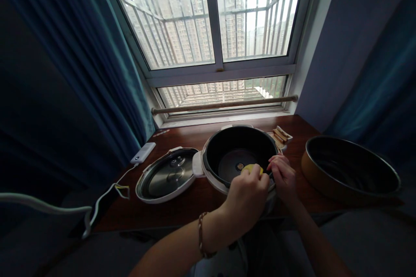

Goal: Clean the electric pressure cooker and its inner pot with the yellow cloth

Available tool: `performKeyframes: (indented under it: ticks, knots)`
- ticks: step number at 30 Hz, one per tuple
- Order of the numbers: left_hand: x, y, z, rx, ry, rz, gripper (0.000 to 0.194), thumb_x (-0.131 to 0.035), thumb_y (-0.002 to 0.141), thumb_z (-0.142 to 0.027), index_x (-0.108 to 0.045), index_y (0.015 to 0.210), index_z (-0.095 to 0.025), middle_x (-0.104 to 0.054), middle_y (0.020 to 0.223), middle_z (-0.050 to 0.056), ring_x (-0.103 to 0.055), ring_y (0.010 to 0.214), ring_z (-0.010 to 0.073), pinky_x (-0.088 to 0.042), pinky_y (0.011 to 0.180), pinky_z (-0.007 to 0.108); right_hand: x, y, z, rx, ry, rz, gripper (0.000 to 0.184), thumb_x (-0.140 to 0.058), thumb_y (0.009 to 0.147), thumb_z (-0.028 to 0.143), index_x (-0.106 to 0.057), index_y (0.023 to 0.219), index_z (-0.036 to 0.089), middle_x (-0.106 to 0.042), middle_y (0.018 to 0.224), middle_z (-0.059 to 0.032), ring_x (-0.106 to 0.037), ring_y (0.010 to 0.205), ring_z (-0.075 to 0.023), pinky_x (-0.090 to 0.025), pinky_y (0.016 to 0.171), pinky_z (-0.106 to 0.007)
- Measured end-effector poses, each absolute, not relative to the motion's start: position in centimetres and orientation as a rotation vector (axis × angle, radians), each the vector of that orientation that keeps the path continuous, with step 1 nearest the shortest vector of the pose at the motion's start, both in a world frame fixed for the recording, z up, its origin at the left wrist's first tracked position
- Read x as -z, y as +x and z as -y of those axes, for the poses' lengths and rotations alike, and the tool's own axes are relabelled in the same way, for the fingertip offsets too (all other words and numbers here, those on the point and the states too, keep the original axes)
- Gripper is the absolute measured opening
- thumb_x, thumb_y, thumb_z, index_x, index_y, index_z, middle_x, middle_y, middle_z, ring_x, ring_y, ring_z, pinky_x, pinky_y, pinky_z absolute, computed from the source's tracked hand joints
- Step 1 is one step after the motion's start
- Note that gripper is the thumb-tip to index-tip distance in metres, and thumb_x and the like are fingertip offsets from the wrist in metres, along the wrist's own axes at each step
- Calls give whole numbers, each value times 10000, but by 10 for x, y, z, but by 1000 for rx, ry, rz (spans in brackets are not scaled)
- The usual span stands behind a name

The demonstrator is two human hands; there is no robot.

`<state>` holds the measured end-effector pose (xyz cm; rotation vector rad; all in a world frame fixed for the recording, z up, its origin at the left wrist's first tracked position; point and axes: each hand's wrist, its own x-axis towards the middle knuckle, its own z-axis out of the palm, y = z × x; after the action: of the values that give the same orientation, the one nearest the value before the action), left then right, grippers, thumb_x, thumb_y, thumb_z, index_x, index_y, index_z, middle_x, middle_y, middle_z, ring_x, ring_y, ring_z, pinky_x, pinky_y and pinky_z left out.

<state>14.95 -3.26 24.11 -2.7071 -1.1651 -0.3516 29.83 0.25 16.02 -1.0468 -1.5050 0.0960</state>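
Left hand (pixel 248 194) pinches yellow sponge (pixel 250 167) between bunched fingers, inside near side of black pot (pixel 238 140). Right hand (pixel 284 175), just right of left hand, curls fingers round pot's rim. Lid (pixel 169 175), underside up, left of left hand; white box (pixel 143 152) farther left. Brown pan (pixel 325 179) right of right hand. Table (pixel 185 214) below both hands.

yellow object (pixel 248 167), black pot (pixel 240 139), white cooker (pixel 197 165), reddish-brown table (pixel 201 201), brown braided bracelet (pixel 200 233)
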Motion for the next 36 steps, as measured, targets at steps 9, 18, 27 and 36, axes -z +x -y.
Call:
performKeyframes:
  ticks: [9, 18, 27, 36]
  knots:
    - [-235, 98, 32, 496, -2535, 1569, 223, -406, 882, -329, -574, 810, -200, -556, 839, 52, -560, 728, 173, -454, 583, 276, -162, 301, -2, -92, -1083, 1544, 280, -383, 856, 186, -511, 607, 199, -539, 659, -15, -523, 782, -173, -389, 798, -358]
    - [-224, 46, 40, 1418, -2926, 1734, 358, -406, 896, -353, -457, 1216, -201, -627, 1071, 71, -623, 829, 152, -506, 742, 275, -214, 269, 22, -91, -1230, 1751, 187, -445, 875, 253, -618, 865, 182, -645, 900, -73, -577, 891, -190, -429, 830, -330]
    - [-205, 45, 10, 1663, -2652, 1552, 364, -271, 925, -302, -559, 1111, -180, -584, 1194, 75, -502, 1150, 189, -355, 1017, 381, -247, 184, 30, -242, -1513, 2489, 356, -571, 801, 373, -617, 975, 66, -642, 861, -174, -615, 771, -275, -456, 612, -338]
    - [-174, 43, 1, 1322, -2782, 1216, 413, -243, 916, -276, -481, 1234, -162, -557, 1229, 113, -452, 1197, 212, -292, 1032, 446, -260, 257, -23, -872, -1063, 2792, 314, -488, 826, 179, -617, 540, 167, -506, 430, 43, -350, 367, -59, -281, 441, -210]
